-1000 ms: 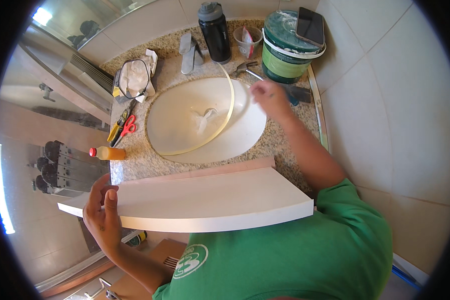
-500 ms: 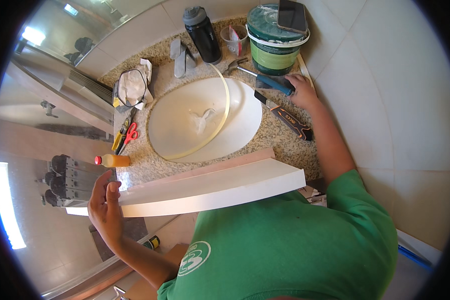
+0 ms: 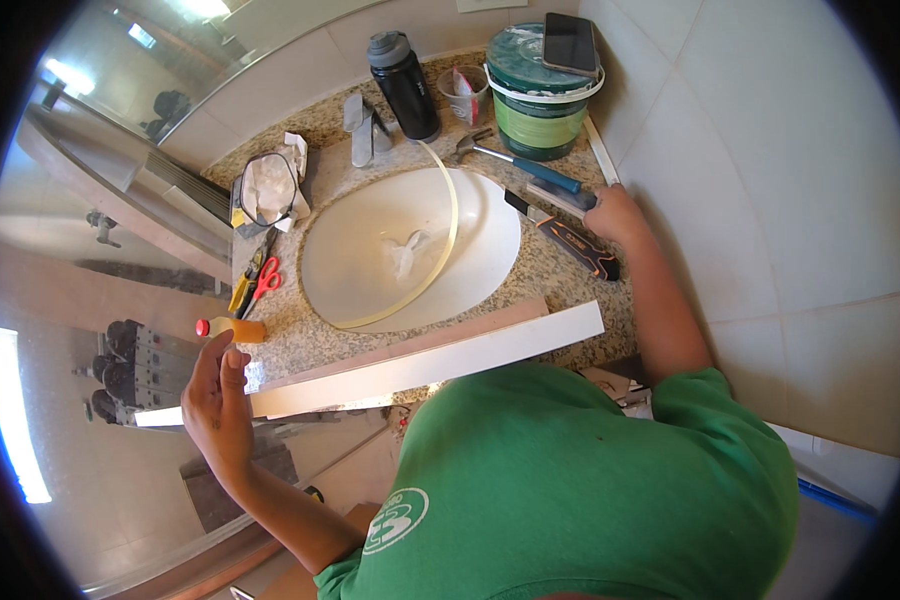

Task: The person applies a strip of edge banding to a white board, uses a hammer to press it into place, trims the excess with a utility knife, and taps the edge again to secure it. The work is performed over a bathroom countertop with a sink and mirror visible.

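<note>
There's your white board [image 3: 450,365], stretched across the lower centre of the frame, narrow face up, along the counter's near side. Your left hand [image 3: 218,400] is against its left end, fingers loosely curled; I can't tell whether it grips. Right of centre, your right hand [image 3: 615,215] looks closed round the end of a flat grey block [image 3: 560,196]. Judging progress, you seem partway: board up and block in hand, but that pale strip [image 3: 455,215] loops loose over the basin [image 3: 350,240], and the claw hammer [image 3: 550,176] and black-and-orange bladed tool [image 3: 578,247] lie idle. How much is left doesn't show. Outward now: speckled granite counter [image 3: 560,285], red scissors [image 3: 267,275] at left, lidded bucket [image 3: 540,125] upper right carrying a phone [image 3: 569,44], mirror [image 3: 260,30] upper left, tiled wall [image 3: 770,180] filling the right.
</note>
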Available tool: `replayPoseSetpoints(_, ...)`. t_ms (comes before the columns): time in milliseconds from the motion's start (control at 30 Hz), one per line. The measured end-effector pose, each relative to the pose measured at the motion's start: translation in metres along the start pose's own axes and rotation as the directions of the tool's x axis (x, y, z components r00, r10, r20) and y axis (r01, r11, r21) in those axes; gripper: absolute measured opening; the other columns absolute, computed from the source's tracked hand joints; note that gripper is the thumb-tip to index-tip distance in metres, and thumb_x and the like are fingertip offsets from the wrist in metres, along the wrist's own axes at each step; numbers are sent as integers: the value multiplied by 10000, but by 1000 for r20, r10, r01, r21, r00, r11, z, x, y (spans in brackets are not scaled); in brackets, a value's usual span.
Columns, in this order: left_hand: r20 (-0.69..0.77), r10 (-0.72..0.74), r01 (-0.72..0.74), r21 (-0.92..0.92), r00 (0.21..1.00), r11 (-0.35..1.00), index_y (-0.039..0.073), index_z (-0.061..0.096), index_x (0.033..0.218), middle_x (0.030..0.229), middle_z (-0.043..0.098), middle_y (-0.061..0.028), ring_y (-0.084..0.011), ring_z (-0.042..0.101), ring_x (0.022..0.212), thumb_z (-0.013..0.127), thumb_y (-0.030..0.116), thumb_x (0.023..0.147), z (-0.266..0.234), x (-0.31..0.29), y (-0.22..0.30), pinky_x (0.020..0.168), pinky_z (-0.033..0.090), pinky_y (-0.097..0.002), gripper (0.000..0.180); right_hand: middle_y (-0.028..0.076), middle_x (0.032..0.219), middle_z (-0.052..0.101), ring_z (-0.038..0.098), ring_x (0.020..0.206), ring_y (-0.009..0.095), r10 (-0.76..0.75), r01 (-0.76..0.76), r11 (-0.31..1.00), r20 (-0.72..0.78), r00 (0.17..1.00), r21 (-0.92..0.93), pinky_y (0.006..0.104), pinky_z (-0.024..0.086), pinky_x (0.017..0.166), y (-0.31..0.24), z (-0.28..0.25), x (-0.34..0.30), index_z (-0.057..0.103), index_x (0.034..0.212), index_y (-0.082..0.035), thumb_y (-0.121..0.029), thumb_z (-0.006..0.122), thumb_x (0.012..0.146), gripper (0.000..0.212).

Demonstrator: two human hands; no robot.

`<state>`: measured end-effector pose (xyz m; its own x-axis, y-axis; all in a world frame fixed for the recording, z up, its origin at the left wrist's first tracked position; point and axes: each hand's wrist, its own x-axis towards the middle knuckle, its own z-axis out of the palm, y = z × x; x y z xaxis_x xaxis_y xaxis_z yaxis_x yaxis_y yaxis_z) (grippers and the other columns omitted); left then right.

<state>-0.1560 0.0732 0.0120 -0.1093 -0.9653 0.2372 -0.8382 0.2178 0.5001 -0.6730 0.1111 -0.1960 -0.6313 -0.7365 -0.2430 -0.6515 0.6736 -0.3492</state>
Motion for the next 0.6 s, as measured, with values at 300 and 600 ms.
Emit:
replayPoseSetpoints(300, 103, 79, -73, -62, 992, 995, -18, 703, 1205, 860, 720, -108, -140, 639, 743, 589, 338, 1070, -1, 15, -2, 710, 531, -301, 397, 274, 1037, 735, 736, 980, 356, 54, -91, 939, 120, 991, 330, 416, 572, 856, 23, -31, -69, 693, 1157, 70, -272, 754, 716, 561)
replayPoseSetpoints(600, 362, 596, -532, -269, 717, 803, -46, 697, 1211, 887, 726, -127, -161, 658, 744, 709, 186, 970, 24, 13, 77, 696, 506, -273, 335, 53, 1034, 610, 580, 914, 135, -391, 25, -103, -64, 918, 994, 305, 494, 856, 8, -44, -131, 532, 1380, 27, -176, 620, 907, 522)
